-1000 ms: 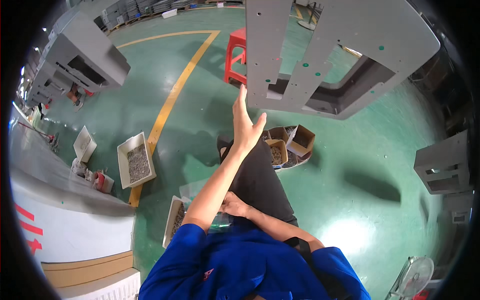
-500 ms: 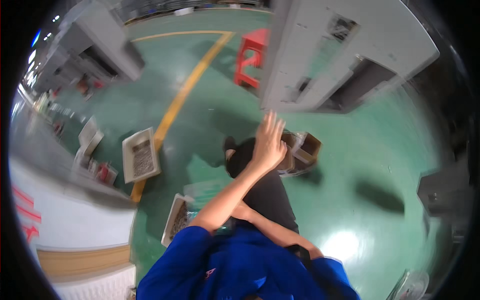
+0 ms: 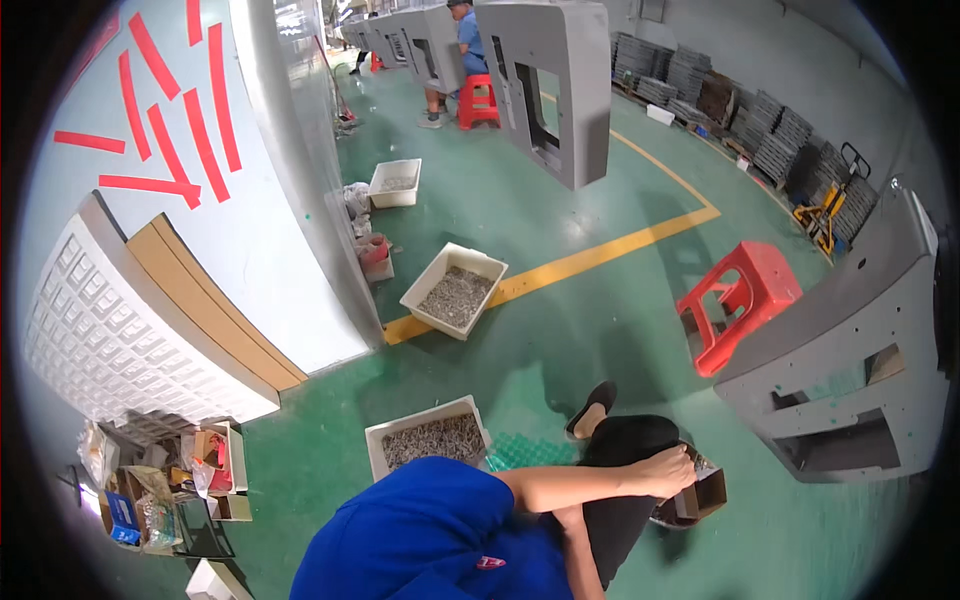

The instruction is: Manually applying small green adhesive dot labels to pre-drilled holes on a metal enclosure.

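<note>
We rest our left hand [image 3: 668, 468] on our knee, fingers curled loosely over the small cardboard box [image 3: 698, 492] on the floor beside it (within easy reach), holding nothing we can make out, while our right hand stays hidden.

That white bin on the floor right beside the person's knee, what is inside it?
The white bin is heaped with small grey metal parts, like screws, too small to identify. The blue sleeve covers its near edge, and the heap hides the bottom.
</note>
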Available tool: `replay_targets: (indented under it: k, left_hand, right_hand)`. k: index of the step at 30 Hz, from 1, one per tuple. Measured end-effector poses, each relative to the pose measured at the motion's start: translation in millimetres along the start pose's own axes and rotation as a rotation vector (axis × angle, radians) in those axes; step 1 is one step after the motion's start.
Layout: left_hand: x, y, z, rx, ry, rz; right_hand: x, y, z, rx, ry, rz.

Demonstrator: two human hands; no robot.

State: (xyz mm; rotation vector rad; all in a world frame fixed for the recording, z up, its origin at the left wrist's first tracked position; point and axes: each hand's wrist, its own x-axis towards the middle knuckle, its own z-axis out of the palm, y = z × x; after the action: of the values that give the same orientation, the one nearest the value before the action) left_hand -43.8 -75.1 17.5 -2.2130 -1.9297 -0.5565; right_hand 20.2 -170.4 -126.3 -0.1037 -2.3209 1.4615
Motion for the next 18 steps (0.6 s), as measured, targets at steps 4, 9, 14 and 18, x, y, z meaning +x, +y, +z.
replay_targets:
  k: [4, 9, 14, 18]
  left_hand:
    - [-1, -2, 10, 0.068, 0.101, 0.022]
    - [-1, -2, 12, 0.051, 0.121, 0.037]
    - [-3, -2, 8, 0.079, 0.149, 0.042]
    - [-3, -2, 9, 0.078, 0.036, 0.027]
  right_hand:
    - [3, 4, 0, -0.060, -0.053, -0.001]
    - [1, 11, 0, 0.048, -0.049, 0.104]
    - [-5, 18, -3, -0.008, -0.085, 0.123]
    - [-4, 21, -1, -0.163, -0.143, 0.087]
